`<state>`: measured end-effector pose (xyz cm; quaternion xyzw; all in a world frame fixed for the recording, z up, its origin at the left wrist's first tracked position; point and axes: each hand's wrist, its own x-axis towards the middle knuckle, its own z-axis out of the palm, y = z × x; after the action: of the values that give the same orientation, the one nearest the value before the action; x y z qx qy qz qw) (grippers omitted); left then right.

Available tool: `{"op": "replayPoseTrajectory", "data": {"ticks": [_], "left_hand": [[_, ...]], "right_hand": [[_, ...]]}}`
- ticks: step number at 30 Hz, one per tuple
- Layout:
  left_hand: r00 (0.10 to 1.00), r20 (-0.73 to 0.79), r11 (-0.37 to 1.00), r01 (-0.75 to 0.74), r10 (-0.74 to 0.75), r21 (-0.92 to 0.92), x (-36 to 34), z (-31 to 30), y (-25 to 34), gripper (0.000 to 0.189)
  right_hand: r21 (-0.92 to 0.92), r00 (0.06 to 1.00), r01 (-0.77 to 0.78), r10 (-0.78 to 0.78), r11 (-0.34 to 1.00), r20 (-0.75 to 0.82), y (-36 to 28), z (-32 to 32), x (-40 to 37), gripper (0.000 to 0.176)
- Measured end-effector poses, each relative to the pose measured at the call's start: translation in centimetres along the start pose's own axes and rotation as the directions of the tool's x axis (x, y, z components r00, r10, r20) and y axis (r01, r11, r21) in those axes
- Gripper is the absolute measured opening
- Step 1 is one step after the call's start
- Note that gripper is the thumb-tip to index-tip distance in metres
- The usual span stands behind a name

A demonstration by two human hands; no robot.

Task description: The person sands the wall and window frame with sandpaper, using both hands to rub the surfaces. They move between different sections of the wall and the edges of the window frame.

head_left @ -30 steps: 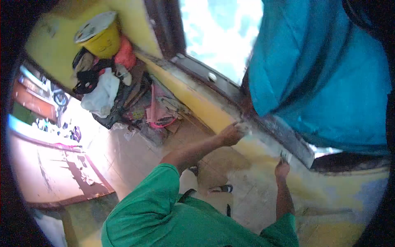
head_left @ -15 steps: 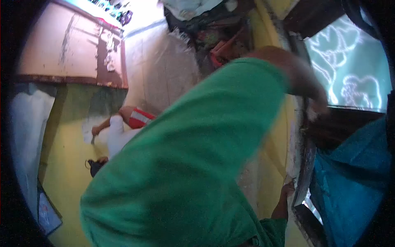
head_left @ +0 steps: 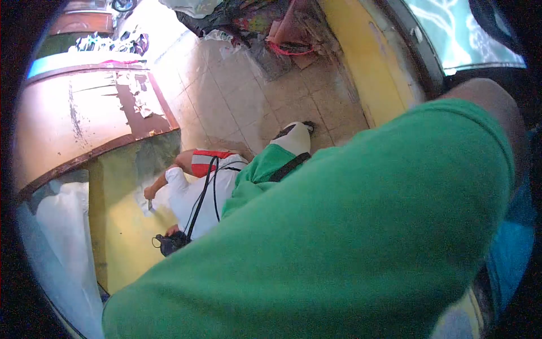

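A large green sleeve of mine crosses the view from lower left to upper right. Beyond its cuff, a bare stretch of my forearm bends down at the right edge. The hand of that arm is out of sight. My other hand does not show either. Below the sleeve I see my green shirt with a dark strap, and a light trouser leg above the floor. What either hand touches or holds cannot be seen.
A co-worker in a white shirt holds a small flat tool against the yellow wall. A peeling panel stands upper left. Piled bags lie on the tiled floor. A patterned window and blue sheet are right.
My view has shifted, showing more floor and the co-worker's cables. My raised arm now reaches farther right in view. Both hands, earlier near the window and door frame, have gone out of sight.
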<state>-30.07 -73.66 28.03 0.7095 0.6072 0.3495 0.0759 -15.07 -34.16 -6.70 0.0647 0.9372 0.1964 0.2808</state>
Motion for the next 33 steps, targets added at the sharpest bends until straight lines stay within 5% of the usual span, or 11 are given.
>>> {"op": "replayPoseTrajectory", "data": {"ticks": [5,6,7,10,12,14,15,16,18,24,33], "left_hand": [[0.999,0.003,0.950,0.034,-0.034,-0.310,-3.5,5.7,-4.2,0.041],[0.996,-0.001,0.913,0.084,-0.092,-0.400,-4.4,8.0,-5.0,0.039],[0.907,-0.376,0.972,0.229,-0.190,0.060,-5.7,10.4,-2.7,0.032],[0.621,0.192,0.634,0.643,-0.760,0.429,-12.9,15.8,-5.4,0.027],[0.766,-0.166,0.667,0.627,-0.621,0.402,-21.9,23.2,-5.7,0.033],[0.335,-0.090,0.347,0.910,-0.938,-0.228,-26.6,24.5,-2.9,0.038],[0.463,-0.323,0.539,0.815,-0.826,-0.211,-26.8,23.9,-0.5,0.030],[0.142,-0.204,0.149,0.989,-0.969,-0.017,-31.0,26.7,-1.5,0.029],[0.048,-0.299,0.018,0.994,-0.953,0.105,-33.4,27.2,1.3,0.019],[-0.052,-0.357,0.001,0.989,-0.933,-0.145,-36.3,26.8,3.1,0.021],[0.169,-0.709,0.157,0.984,-0.684,0.083,-32.9,12.8,0.5,0.037]], "right_hand": [[0.424,0.979,0.028,0.061,0.905,-0.195,-4.6,-7.1,-4.5,0.030],[0.504,0.825,0.202,0.132,0.840,-0.550,-4.0,-3.6,-3.5,0.028],[0.517,0.832,0.054,0.248,0.854,-0.496,-4.5,-3.1,-3.8,0.026],[0.529,0.799,0.155,0.209,0.835,-0.564,-6.5,-7.3,-8.2,0.024],[0.552,0.785,0.145,0.244,0.821,-0.569,-6.8,-6.4,-9.1,0.021],[0.536,0.750,0.177,0.240,0.825,-0.617,-6.9,-5.7,-8.7,0.021],[0.510,0.700,0.205,0.239,0.836,-0.673,-6.8,-5.8,-8.9,0.022],[0.539,0.708,0.171,0.277,0.825,-0.649,-6.8,-5.7,-8.6,0.022],[0.528,0.815,0.088,0.244,0.845,-0.526,-7.8,-5.2,-8.4,0.028],[0.675,0.490,0.246,0.511,0.696,-0.706,-19.3,-7.0,-5.1,0.038],[0.785,0.740,0.263,0.404,0.561,-0.538,-18.8,-10.9,-6.3,0.046]]}}
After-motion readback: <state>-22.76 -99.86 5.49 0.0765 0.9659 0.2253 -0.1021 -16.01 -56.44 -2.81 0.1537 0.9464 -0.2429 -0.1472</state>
